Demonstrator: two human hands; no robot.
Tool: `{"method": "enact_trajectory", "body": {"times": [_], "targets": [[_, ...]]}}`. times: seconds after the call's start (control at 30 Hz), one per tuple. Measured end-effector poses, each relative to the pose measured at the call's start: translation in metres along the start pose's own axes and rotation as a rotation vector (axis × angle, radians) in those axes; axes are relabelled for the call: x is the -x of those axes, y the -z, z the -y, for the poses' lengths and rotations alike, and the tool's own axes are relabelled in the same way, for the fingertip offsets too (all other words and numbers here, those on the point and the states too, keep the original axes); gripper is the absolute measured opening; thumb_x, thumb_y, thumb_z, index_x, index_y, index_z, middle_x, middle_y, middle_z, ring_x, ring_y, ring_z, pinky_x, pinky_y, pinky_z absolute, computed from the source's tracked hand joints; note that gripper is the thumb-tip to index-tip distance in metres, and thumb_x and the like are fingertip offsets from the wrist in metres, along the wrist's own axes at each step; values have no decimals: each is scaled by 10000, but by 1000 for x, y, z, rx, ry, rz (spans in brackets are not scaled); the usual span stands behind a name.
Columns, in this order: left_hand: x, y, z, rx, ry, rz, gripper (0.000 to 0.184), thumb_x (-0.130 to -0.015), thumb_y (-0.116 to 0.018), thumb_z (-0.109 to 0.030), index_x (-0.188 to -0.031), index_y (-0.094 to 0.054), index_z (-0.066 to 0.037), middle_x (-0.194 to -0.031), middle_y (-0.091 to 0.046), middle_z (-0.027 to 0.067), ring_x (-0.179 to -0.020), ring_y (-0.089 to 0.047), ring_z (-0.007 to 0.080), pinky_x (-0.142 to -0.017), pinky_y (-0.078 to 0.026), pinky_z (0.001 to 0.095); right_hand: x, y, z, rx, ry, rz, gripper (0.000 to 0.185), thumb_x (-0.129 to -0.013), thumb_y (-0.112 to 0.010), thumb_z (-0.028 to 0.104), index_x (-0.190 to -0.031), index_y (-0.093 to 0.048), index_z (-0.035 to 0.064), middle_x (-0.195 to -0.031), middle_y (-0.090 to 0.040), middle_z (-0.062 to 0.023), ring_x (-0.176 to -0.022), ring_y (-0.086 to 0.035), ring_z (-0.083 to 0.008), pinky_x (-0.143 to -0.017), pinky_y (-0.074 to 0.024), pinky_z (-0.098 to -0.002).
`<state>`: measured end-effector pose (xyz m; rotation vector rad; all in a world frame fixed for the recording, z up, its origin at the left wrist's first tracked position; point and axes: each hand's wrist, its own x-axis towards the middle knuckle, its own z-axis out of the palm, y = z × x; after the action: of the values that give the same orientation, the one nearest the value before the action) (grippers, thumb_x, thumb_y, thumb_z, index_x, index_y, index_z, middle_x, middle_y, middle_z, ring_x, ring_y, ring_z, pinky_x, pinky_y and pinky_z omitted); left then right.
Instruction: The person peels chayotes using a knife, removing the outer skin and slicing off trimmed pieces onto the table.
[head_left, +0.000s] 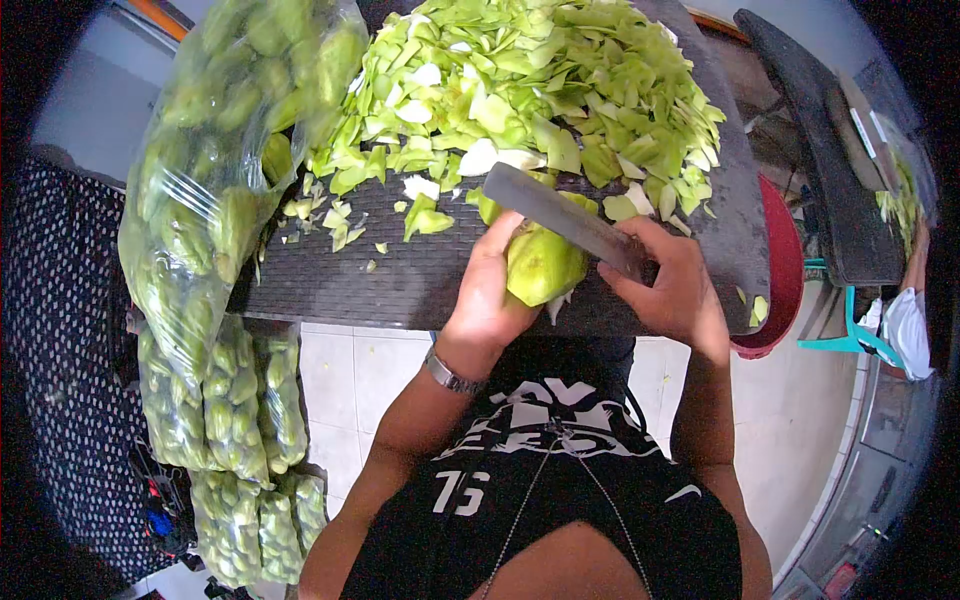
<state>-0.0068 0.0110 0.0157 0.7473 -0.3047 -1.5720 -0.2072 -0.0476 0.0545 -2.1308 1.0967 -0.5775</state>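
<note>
My left hand (pixel 488 298) is wrapped around a green chayote (pixel 540 268), holding it over the near edge of the dark table. In my right hand (pixel 678 285) is a knife (pixel 560 215) with a wide grey blade, its handle hidden by my fingers. The blade slants up to the left, just above the chayote; whether it touches the flesh I cannot tell. Beyond both hands lies a big heap of pale green slices (pixel 540 90), with loose scraps scattered in front of it.
A clear plastic bag of whole chayotes (pixel 200 200) leans over the table's left side. More filled bags (pixel 230 400) are stacked below it. A red basin (pixel 782 265) stands to the right of the table (pixel 350 285). Farther right, a person (pixel 905 325) sits by another dark table (pixel 830 150).
</note>
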Motion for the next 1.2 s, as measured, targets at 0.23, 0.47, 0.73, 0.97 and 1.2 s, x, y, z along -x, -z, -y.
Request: {"method": "enact_trajectory", "body": {"times": [0.23,0.47,0.73,0.97,1.2], "targets": [[-4,14,2,261,201,-47,414,-1004,-586,-366,-1314,-579,-92,-1240,-673,107,-1130,-648,281,-992,-524,470,-2,1,4,73,37,-56,385,-818,-841,300,-1003,-664,12,-858,-674,-205,-788,-678,-382,-699,-524,-438],[-2,8,-13,135,136,-27,442,-937,-700,-314,-1272,-586,-49,-1166,-686,110,-1093,-665,285,-970,-532,551,-7,1,3,-2,5,-87,456,-836,-828,385,-1063,-693,13,-876,-691,-189,-807,-683,-364,-738,-528,-422],[-7,12,-15,204,146,102,451,-983,-621,-410,-1279,-583,-71,-1129,-696,140,-976,-705,301,-854,-592,547,-8,-2,8,-80,89,-41,547,-828,-840,395,-1214,-670,47,-961,-713,-186,-881,-715,-345,-796,-547,-425],[-10,9,-17,99,97,-23,564,-995,-540,-607,-1281,-588,-123,-1064,-699,129,-907,-707,274,-712,-585,462,-10,1,15,-1,227,57,889,-797,-842,440,-1542,-455,146,-1109,-713,-184,-1018,-705,-373,-874,-554,-449],[-9,10,-15,104,138,67,537,-996,-592,-553,-1284,-616,-100,-1066,-705,134,-961,-698,292,-869,-570,454,-13,-5,19,57,315,0,1001,-752,-838,518,-1570,-404,135,-1142,-712,-191,-1021,-709,-380,-855,-573,-445]]}}
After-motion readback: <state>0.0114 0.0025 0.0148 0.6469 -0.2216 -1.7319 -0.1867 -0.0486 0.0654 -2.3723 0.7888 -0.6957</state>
